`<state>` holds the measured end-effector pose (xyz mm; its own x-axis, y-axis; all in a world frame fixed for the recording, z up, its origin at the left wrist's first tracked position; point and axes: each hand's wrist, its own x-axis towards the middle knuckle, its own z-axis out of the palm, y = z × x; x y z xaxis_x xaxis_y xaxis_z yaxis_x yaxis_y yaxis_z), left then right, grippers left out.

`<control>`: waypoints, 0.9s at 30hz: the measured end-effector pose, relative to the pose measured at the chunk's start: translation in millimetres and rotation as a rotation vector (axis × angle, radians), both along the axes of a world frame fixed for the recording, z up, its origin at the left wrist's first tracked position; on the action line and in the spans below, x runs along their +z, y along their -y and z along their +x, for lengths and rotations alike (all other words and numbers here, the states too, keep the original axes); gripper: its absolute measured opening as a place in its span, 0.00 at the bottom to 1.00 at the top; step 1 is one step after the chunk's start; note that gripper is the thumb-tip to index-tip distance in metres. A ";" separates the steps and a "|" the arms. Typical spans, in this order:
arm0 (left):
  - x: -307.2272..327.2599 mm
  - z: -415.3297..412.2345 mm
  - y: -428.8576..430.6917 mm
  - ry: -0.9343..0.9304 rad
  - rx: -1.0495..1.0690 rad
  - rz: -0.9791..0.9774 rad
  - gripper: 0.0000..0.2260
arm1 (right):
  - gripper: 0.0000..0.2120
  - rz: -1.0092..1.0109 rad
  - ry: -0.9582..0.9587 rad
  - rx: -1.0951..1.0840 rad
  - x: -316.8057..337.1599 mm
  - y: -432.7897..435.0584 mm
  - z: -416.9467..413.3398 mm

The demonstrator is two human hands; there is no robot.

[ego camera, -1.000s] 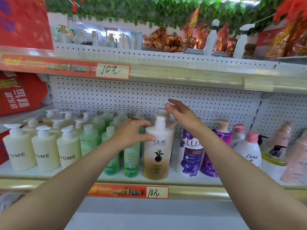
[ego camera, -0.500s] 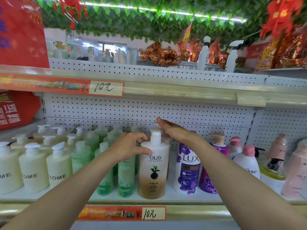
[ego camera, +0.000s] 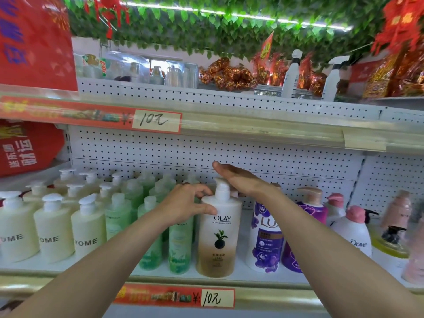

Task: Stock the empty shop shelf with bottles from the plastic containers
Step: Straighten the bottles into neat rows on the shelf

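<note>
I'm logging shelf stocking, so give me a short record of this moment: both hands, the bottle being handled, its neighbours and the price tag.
left hand: grips the shoulder of the OLAY bottle
right hand: flat, fingers straight, behind the pump; contact unclear
OLAY bottle: upright at the front of the shelf
left neighbour: green bottles
right neighbour: purple LUX bottle
price tag: handwritten 10

White pegboard back wall (ego camera: 206, 148), green leaf garland (ego camera: 229, 31) overhead, bright strip light (ego camera: 275, 20), red hanging decorations (ego camera: 399, 24).
</note>
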<state>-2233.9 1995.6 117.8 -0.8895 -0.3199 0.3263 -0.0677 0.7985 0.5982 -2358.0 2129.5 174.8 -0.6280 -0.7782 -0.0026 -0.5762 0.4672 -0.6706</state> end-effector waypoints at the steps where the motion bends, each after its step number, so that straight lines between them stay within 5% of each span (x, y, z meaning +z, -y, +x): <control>1: 0.3 -0.5 0.4 0.000 -0.001 0.002 0.18 | 0.37 0.000 -0.002 0.001 -0.8 0.3 -0.6; 18: -6.8 3.8 3.9 -0.032 -0.066 0.005 0.16 | 0.32 -0.057 0.007 -0.009 -12.2 -10.4 3.0; 24: -3.4 16.2 6.9 0.054 -0.006 -0.051 0.33 | 0.42 -0.220 -0.143 -0.062 -23.4 -24.2 6.8; 27: -5.2 21.1 12.8 0.171 0.042 -0.123 0.35 | 0.43 -0.149 -0.214 -0.021 -28.6 -32.1 14.4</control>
